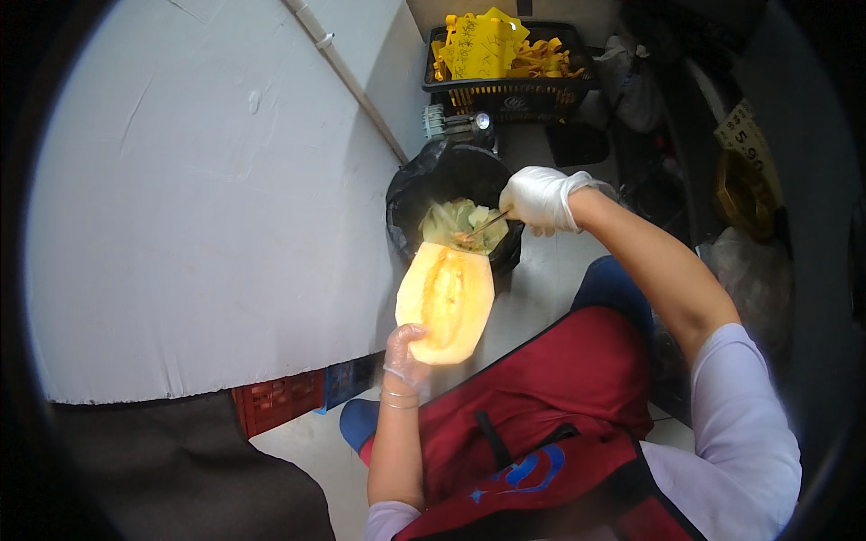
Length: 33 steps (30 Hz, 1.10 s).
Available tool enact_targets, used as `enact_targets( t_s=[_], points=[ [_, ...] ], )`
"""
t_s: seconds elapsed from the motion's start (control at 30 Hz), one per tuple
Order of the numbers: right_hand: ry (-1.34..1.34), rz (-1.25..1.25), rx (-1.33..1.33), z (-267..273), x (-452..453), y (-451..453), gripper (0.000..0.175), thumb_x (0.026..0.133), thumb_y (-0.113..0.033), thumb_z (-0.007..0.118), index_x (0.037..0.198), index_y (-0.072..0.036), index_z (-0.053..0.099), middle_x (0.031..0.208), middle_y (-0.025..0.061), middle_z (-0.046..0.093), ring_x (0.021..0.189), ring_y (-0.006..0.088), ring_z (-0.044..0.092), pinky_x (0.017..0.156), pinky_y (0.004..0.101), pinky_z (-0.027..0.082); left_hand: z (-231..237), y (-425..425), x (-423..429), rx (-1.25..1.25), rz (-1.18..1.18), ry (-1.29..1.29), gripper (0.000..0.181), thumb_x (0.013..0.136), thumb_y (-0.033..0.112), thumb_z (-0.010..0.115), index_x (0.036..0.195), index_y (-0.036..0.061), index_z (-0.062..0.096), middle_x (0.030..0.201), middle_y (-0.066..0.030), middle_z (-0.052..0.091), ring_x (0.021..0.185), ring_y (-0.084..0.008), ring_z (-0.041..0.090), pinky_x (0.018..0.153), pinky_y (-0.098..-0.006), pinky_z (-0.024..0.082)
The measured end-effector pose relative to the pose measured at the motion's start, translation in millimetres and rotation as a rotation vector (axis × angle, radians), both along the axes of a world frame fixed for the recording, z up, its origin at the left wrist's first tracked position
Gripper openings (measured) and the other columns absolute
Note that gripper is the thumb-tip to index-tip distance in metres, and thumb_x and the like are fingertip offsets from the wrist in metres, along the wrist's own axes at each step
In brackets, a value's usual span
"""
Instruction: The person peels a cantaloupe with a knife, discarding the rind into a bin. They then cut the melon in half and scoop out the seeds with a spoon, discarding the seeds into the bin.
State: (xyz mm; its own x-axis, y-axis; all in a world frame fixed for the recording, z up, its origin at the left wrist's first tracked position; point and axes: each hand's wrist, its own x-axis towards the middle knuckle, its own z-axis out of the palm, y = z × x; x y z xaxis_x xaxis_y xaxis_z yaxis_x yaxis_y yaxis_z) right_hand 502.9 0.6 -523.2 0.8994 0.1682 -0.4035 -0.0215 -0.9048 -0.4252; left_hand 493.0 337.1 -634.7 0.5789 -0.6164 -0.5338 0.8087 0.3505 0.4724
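Note:
My left hand [407,350], in a clear plastic glove, grips the near end of a peeled melon half [467,304]. Its orange-yellow cut face is turned up, with a hollow groove down the middle. A white glove covers my right hand [539,201], which is closed around a thin metal tool [488,224]; the handle is hidden in the fist. The tool's tip is just beyond the melon's far end, with an orange bit near it. Beneath is a bin lined with a black bag [406,196], holding pale green peelings [460,220].
A black basket [514,86] of yellow plastic pieces and written tags stands behind the bin. A white panel [203,203] with a pipe [355,88] borders the left. Red [281,400] and blue crates [346,383] sit below it. Plastic bags [747,277] and a gold tray [741,193] are at right.

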Motion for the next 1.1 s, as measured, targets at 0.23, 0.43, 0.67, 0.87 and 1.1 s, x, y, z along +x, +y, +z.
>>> enact_targets(
  t_s=[0.23, 0.43, 0.67, 0.87, 1.1],
  points=[
    [0.143, -0.155, 0.297, -29, -7, 12, 0.025, 0.086, -0.013, 0.061, 0.108, -0.007, 0.071, 0.075, 0.0135, 0.069, 0.063, 0.0235, 0.068, 0.058, 0.0353, 0.053, 3, -3, 3, -0.035, -0.007, 0.008, 0.058, 0.075, 0.008, 0.057, 0.13, -0.0055, 0.051, 0.125, -0.0186, 0.061, 0.115, -0.0327, 0.061, 0.102, -0.0471, 0.048],
    [0.218, -0.509, 0.686, -43, -21, -7, 0.017, 0.09, -0.009, 0.062, 0.099, 0.004, 0.07, 0.069, 0.0123, 0.066, 0.054, 0.0195, 0.066, 0.043, 0.0292, 0.05, 6, -2, 3, 0.044, 0.026, 0.01, 0.058, 0.075, 0.009, 0.056, 0.132, -0.0049, 0.051, 0.127, -0.0182, 0.06, 0.116, -0.0326, 0.06, 0.102, -0.0471, 0.048],
    [0.186, -0.63, 0.665, -65, -18, 2, 0.022, 0.088, -0.013, 0.062, 0.1, 0.003, 0.07, 0.068, 0.0162, 0.069, 0.054, 0.0231, 0.068, 0.047, 0.0326, 0.055, 11, -3, 3, -0.036, -0.006, 0.011, 0.058, 0.075, 0.01, 0.056, 0.131, -0.0052, 0.051, 0.127, -0.018, 0.06, 0.115, -0.0325, 0.06, 0.102, -0.0466, 0.048],
    [0.225, -0.478, 0.782, -43, -29, 12, 0.019, 0.087, -0.01, 0.063, 0.096, 0.005, 0.071, 0.067, 0.013, 0.067, 0.048, 0.0184, 0.064, 0.041, 0.0281, 0.048, 3, -1, 8, 0.006, 0.01, 0.011, 0.06, 0.074, 0.008, 0.056, 0.132, -0.0049, 0.05, 0.127, -0.0197, 0.06, 0.114, -0.0338, 0.062, 0.098, -0.048, 0.052],
    [0.086, 0.129, 0.014, -17, -7, 34, 0.017, 0.083, -0.014, 0.057, 0.086, -0.006, 0.072, 0.063, 0.0113, 0.068, 0.051, 0.0217, 0.067, 0.049, 0.0333, 0.053, 0, -3, 10, 0.042, 0.03, -0.025, 0.052, 0.073, 0.007, 0.059, 0.123, -0.0076, 0.056, 0.116, -0.0185, 0.065, 0.106, -0.0322, 0.065, 0.098, -0.0465, 0.051]
  ],
)
